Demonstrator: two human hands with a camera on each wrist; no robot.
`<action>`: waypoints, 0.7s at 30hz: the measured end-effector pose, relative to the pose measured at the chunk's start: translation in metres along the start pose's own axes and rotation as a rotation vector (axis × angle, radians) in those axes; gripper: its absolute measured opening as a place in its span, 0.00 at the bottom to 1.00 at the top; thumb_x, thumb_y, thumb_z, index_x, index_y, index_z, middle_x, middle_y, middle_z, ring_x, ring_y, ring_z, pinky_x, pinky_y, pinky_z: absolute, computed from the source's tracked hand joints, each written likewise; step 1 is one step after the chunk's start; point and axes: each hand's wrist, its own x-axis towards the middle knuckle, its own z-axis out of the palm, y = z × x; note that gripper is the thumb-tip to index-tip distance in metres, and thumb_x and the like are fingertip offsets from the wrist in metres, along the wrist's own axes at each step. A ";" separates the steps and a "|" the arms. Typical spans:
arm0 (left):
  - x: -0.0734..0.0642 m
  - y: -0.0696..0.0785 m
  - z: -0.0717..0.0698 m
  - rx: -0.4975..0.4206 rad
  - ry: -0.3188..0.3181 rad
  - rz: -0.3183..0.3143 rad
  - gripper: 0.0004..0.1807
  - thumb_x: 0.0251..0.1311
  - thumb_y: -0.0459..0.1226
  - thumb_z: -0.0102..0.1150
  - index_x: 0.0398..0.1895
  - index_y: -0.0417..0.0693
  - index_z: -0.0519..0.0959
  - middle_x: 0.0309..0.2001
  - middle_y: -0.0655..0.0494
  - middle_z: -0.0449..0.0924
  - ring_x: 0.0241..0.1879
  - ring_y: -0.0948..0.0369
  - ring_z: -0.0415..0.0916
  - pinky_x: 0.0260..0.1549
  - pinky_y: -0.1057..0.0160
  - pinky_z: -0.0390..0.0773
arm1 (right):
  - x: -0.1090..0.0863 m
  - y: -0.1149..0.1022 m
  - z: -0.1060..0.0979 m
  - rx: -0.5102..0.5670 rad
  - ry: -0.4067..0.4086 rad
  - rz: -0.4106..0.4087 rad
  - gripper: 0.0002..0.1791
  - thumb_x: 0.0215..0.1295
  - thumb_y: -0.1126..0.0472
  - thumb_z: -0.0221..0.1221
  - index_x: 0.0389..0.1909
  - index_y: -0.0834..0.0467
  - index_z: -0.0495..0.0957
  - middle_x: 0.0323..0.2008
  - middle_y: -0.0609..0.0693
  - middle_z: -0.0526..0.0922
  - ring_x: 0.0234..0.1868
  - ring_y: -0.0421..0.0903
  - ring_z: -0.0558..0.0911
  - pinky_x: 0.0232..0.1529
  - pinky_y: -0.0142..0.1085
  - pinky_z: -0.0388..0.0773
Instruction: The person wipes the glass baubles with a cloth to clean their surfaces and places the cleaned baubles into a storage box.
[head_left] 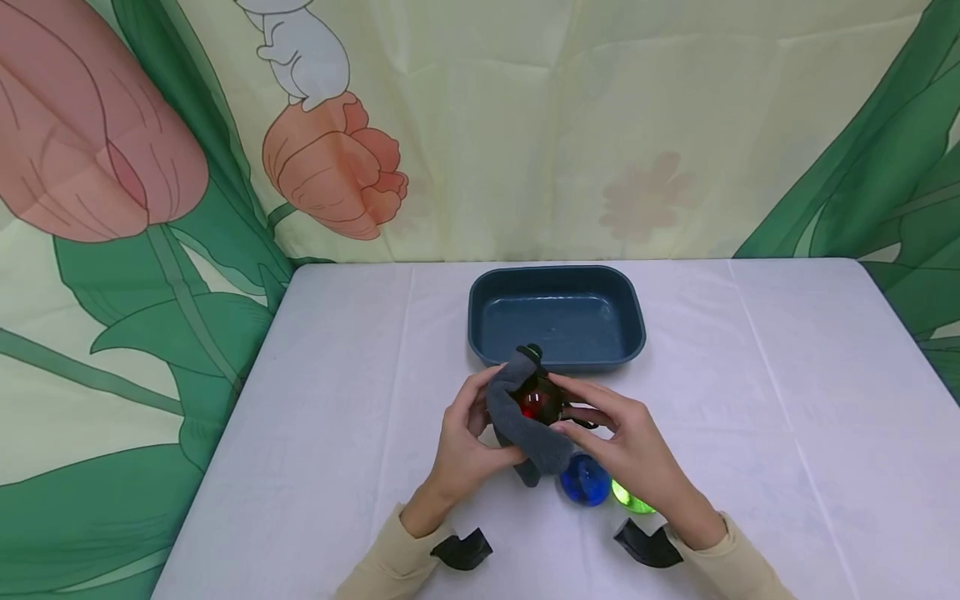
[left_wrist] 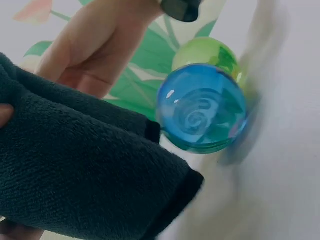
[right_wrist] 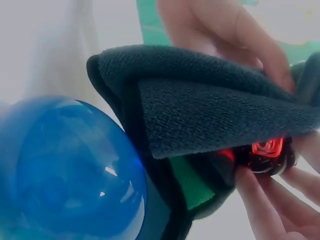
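My left hand (head_left: 465, 437) grips a dark grey cloth (head_left: 528, 437), which wraps partly round a clear red ball (head_left: 542, 402). From the other side, my right hand (head_left: 630, 442) pinches the red ball between thumb and fingers. The cloth hides much of the ball; a glowing red patch of it shows in the right wrist view. The cloth has black edging and a bit of green (right_wrist: 192, 187) on its inner face. Close below the cloth, a clear blue ball (left_wrist: 202, 107) with a swirl seen in it sits on the table, beside a clear green ball (head_left: 632, 497).
A dark blue rectangular basin (head_left: 557, 367) stands just beyond the hands on the white-covered table (head_left: 337, 417). Behind the table hangs a curtain (head_left: 510, 150) printed with flowers and leaves. Black bands (head_left: 462, 550) sit at both wrists.
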 end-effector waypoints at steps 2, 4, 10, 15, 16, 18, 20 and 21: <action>0.001 0.001 -0.001 -0.004 0.002 -0.002 0.47 0.40 0.18 0.73 0.68 0.34 0.64 0.57 0.33 0.75 0.56 0.57 0.78 0.54 0.58 0.81 | 0.000 0.000 0.000 -0.038 -0.010 -0.004 0.32 0.59 0.69 0.67 0.66 0.55 0.74 0.61 0.54 0.79 0.58 0.45 0.82 0.51 0.38 0.82; 0.001 0.000 -0.002 -0.001 0.002 0.006 0.48 0.38 0.18 0.74 0.68 0.33 0.64 0.57 0.32 0.75 0.57 0.58 0.78 0.53 0.59 0.81 | 0.000 -0.002 -0.001 -0.081 -0.017 -0.020 0.33 0.59 0.68 0.68 0.66 0.54 0.73 0.62 0.52 0.78 0.59 0.47 0.81 0.51 0.39 0.82; 0.000 -0.002 -0.001 0.007 0.008 0.027 0.49 0.36 0.17 0.75 0.68 0.32 0.64 0.59 0.31 0.74 0.58 0.58 0.77 0.52 0.60 0.82 | 0.001 -0.004 -0.006 -0.138 -0.043 -0.132 0.35 0.53 0.73 0.70 0.64 0.53 0.76 0.65 0.50 0.75 0.66 0.42 0.73 0.58 0.28 0.76; 0.001 -0.002 -0.001 -0.018 0.015 0.010 0.47 0.39 0.17 0.73 0.68 0.33 0.64 0.58 0.32 0.75 0.55 0.57 0.79 0.49 0.57 0.83 | 0.003 -0.001 -0.006 -0.163 -0.059 -0.264 0.38 0.45 0.80 0.71 0.60 0.56 0.79 0.65 0.55 0.74 0.67 0.44 0.72 0.60 0.25 0.73; 0.001 -0.002 0.000 -0.025 0.015 0.002 0.47 0.40 0.17 0.72 0.68 0.33 0.64 0.58 0.32 0.75 0.55 0.57 0.79 0.49 0.57 0.84 | 0.003 -0.001 -0.005 -0.171 -0.054 -0.280 0.38 0.44 0.81 0.71 0.60 0.56 0.79 0.65 0.55 0.74 0.67 0.44 0.72 0.60 0.25 0.73; 0.001 -0.001 0.000 -0.036 0.014 -0.013 0.46 0.41 0.18 0.72 0.68 0.34 0.64 0.58 0.32 0.75 0.55 0.57 0.79 0.47 0.57 0.84 | 0.003 -0.001 -0.005 -0.180 -0.040 -0.298 0.39 0.43 0.81 0.71 0.60 0.57 0.79 0.64 0.56 0.75 0.66 0.45 0.74 0.59 0.25 0.73; 0.001 0.000 0.000 -0.039 0.006 -0.024 0.45 0.42 0.18 0.71 0.68 0.34 0.64 0.58 0.33 0.74 0.54 0.58 0.79 0.45 0.57 0.85 | 0.003 -0.001 -0.005 -0.182 -0.033 -0.291 0.39 0.43 0.81 0.71 0.60 0.56 0.79 0.64 0.55 0.75 0.65 0.45 0.74 0.59 0.25 0.74; 0.000 0.000 0.000 -0.037 0.000 -0.029 0.45 0.43 0.18 0.71 0.69 0.35 0.64 0.58 0.33 0.74 0.54 0.58 0.78 0.45 0.57 0.85 | 0.003 -0.001 -0.005 -0.182 -0.031 -0.288 0.38 0.43 0.81 0.71 0.60 0.56 0.79 0.64 0.55 0.75 0.65 0.45 0.75 0.58 0.25 0.74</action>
